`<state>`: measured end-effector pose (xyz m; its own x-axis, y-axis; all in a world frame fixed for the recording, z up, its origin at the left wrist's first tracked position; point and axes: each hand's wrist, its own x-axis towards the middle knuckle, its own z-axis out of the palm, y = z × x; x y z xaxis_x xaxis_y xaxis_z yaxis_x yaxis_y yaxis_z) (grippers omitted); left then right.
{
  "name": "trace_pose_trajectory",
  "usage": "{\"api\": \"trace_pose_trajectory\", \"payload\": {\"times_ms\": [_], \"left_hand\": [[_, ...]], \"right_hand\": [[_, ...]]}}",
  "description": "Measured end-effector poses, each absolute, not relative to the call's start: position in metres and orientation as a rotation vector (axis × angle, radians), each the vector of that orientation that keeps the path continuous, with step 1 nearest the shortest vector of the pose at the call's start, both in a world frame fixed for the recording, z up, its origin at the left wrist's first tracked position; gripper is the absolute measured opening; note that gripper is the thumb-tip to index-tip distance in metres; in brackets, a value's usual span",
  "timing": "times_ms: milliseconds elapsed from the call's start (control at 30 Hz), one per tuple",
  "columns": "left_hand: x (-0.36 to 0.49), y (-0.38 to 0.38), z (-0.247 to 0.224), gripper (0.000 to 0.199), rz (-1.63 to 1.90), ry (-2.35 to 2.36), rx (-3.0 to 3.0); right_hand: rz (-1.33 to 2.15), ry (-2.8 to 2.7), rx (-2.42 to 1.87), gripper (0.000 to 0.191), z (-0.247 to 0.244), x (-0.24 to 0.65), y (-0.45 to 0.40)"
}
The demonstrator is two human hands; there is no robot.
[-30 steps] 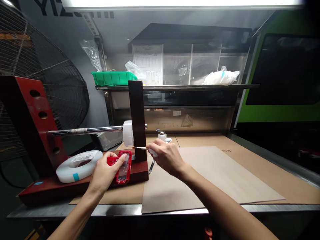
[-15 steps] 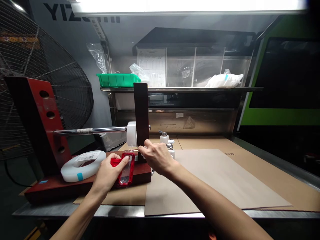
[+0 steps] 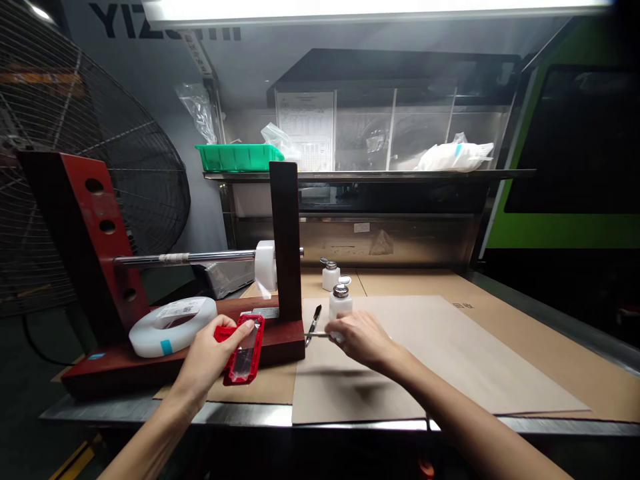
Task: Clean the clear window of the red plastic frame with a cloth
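Note:
Between the thumb and fingers of my left hand [image 3: 207, 353] is a red frame [image 3: 245, 350] with a clear film across its window. My right hand [image 3: 363, 339] is closed round a thin metal tool [image 3: 317, 335] that points left, above the cardboard sheet. A white roll [image 3: 265, 267] hangs on the metal rod [image 3: 215, 257] of the dark red stand [image 3: 287, 240], its loose end hanging down. On the stand's base lies a large translucent roll [image 3: 145, 333]. Just behind my right hand is a white pump bottle [image 3: 341, 301].
A black pen [image 3: 314, 321] lies beside the stand's base. Behind it is a second white bottle [image 3: 330, 276]. Cardboard [image 3: 425, 360] covers the bench. A green tray [image 3: 240, 158] and a white bag [image 3: 455, 157] sit on the shelf. A large fan [image 3: 125, 147] stands at left.
My right hand has moved right, away from the stand, with the tool in it. My left hand has lowered the red frame slightly. The hanging roll's end is now apart from the frame.

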<state>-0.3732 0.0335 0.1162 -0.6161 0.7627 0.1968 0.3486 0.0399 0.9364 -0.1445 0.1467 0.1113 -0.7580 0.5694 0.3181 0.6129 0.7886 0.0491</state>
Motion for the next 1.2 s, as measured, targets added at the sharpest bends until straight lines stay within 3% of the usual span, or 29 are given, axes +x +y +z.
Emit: {"api": "trace_pose_trajectory", "payload": {"times_ms": [200, 467, 667, 1033, 1200], "left_hand": [[-0.364, 0.029, 0.104, 0.042, 1.548, 1.930, 1.079], [-0.337, 0.020, 0.101, 0.041, 1.465, 2.006, 1.296], [-0.318, 0.011, 0.113, 0.035, 1.311, 2.076, 1.517], [-0.314, 0.007, 0.110, 0.033, 1.255, 2.085, 1.610], [-0.315, 0.004, 0.112, 0.033, 1.269, 2.099, 1.591]], "right_hand": [[-0.039, -2.682, -0.987, 0.017, 0.074, -0.110, 0.155], [-0.001, -2.585, -0.507, 0.051, 0.102, -0.129, 0.095], [0.581, -2.588, -0.376, 0.040, 0.126, -0.144, 0.076], [0.440, -2.740, -0.494, 0.031, 0.123, -0.145, 0.068], [0.714, -2.674, -0.424, 0.032, 0.134, -0.143, 0.060]]}}
